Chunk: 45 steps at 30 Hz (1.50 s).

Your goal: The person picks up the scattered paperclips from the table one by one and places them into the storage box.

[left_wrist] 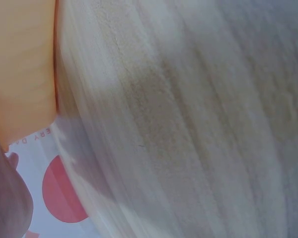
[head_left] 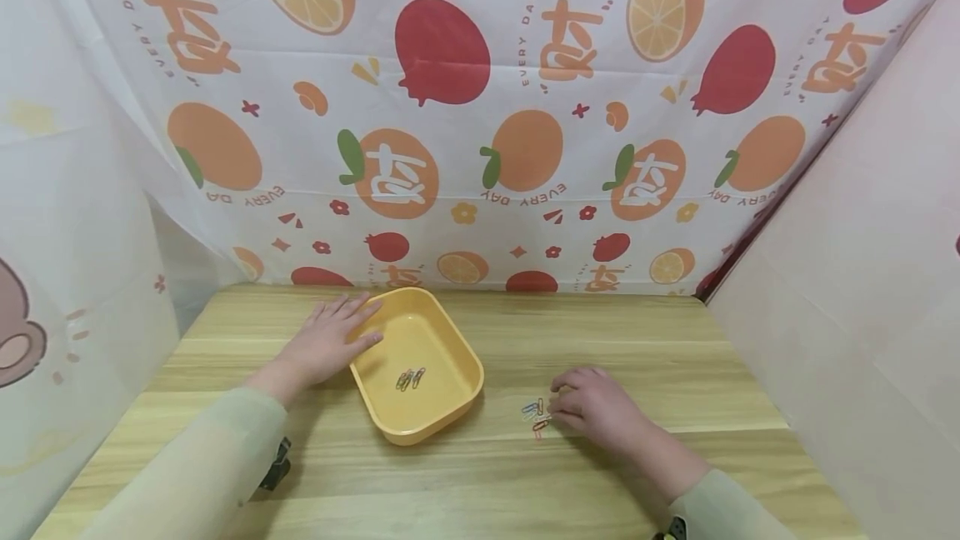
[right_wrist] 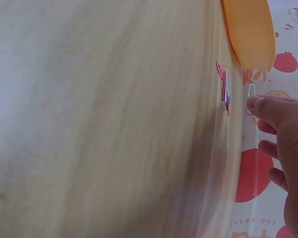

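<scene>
A yellow rectangular tray [head_left: 450,407] stands on the table with several paper clips [head_left: 410,379] on its floor. My left hand [head_left: 326,342] rests at the tray's left rim, its fingers fairly straight and the thumb reaching over the inside. In the left wrist view only part of that hand [left_wrist: 10,198] shows beside the tray [left_wrist: 22,64]. Right of the tray lies a small group of coloured paper clips [head_left: 534,415]. Over their right side, my right hand [head_left: 600,411] pinches a whitish paper clip [right_wrist: 251,91] between thumb and fingertip, as the right wrist view shows.
The wood-grain table [head_left: 480,490] meets a fruit-printed curtain [head_left: 517,240] at its back edge. Pale cloth walls stand on the left [head_left: 82,215] and on the right [head_left: 847,273].
</scene>
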Available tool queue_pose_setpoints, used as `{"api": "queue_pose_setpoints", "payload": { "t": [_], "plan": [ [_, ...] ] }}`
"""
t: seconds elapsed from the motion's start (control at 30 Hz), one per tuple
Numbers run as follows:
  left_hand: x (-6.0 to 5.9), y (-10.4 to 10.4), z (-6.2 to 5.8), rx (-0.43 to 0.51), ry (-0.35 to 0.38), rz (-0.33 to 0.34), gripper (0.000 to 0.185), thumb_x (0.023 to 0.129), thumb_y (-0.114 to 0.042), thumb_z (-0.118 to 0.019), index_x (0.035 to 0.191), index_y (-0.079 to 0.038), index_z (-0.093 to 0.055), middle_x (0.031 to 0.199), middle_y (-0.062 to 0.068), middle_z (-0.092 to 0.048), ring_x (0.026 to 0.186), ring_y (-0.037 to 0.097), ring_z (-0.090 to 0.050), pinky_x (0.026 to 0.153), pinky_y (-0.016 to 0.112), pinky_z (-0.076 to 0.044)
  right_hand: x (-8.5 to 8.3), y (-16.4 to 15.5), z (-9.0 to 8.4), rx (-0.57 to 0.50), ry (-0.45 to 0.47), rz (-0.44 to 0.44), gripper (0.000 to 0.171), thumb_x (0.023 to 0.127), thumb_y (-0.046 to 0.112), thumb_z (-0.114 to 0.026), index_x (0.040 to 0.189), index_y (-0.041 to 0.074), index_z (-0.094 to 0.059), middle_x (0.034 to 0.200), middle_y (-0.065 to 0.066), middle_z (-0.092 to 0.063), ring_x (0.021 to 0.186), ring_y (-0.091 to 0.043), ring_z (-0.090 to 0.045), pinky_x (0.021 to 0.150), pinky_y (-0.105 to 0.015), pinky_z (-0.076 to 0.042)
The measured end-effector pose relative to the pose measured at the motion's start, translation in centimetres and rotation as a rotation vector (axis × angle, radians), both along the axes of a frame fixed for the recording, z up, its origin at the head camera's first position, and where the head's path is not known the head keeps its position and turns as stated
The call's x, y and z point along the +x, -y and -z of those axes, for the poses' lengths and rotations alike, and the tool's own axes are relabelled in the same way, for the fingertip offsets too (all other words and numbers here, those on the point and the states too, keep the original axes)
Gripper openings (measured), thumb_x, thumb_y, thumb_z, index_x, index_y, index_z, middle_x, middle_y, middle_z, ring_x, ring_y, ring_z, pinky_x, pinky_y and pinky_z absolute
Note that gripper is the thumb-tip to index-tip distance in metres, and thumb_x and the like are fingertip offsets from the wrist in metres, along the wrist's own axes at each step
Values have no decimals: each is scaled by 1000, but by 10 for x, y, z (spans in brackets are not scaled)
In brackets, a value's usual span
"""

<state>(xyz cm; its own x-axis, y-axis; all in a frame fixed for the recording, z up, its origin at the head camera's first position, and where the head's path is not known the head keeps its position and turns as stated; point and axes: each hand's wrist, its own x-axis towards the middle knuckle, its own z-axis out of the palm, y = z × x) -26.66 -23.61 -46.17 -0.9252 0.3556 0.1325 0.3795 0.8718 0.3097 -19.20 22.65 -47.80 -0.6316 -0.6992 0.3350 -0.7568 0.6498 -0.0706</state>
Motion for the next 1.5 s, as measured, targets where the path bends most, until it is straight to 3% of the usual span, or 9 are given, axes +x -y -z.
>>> {"api": "queue_pose_setpoints", "payload": {
  "t": [0.2, 0.57, 0.93, 1.5],
  "plan": [
    [-1, 0, 0, -22, 22, -4, 72, 100, -64, -37, 157, -21, -30, 164, 13, -20, 148, 46, -10, 116, 65, 1, -7, 3, -4, -17, -36, -19, 7, 83, 24, -80, 90, 23, -79, 110, 0, -70, 107, -20, -62, 90, -42, -48],
    [-1, 1, -1, -42, 21, -6, 75, 99, -66, -35, 157, -20, -30, 164, 12, -20, 148, 46, -11, 116, 66, -1, -20, 19, -25, 25, -60, -30, 6, 86, 27, -79, 92, 26, -80, 111, 3, -69, 109, -19, -61, 93, -43, -48],
    [-2, 1, 1, -27, 22, -9, 73, 99, -66, -37, 157, -21, -31, 164, 11, -20, 148, 45, -10, 117, 65, 0, -38, 42, -44, -21, -40, -15, 8, 85, 28, -80, 94, 28, -81, 110, 4, -69, 108, -18, -61, 90, -44, -49],
    [1, 1, -3, -36, 17, -4, 70, 100, -60, -40, 157, -21, -31, 164, 11, -21, 148, 46, -12, 116, 66, -1, -59, 80, -70, -75, -77, -99, 10, 84, 23, -81, 93, 24, -81, 107, 3, -70, 104, -19, -63, 91, -45, -51]
  ]
}}
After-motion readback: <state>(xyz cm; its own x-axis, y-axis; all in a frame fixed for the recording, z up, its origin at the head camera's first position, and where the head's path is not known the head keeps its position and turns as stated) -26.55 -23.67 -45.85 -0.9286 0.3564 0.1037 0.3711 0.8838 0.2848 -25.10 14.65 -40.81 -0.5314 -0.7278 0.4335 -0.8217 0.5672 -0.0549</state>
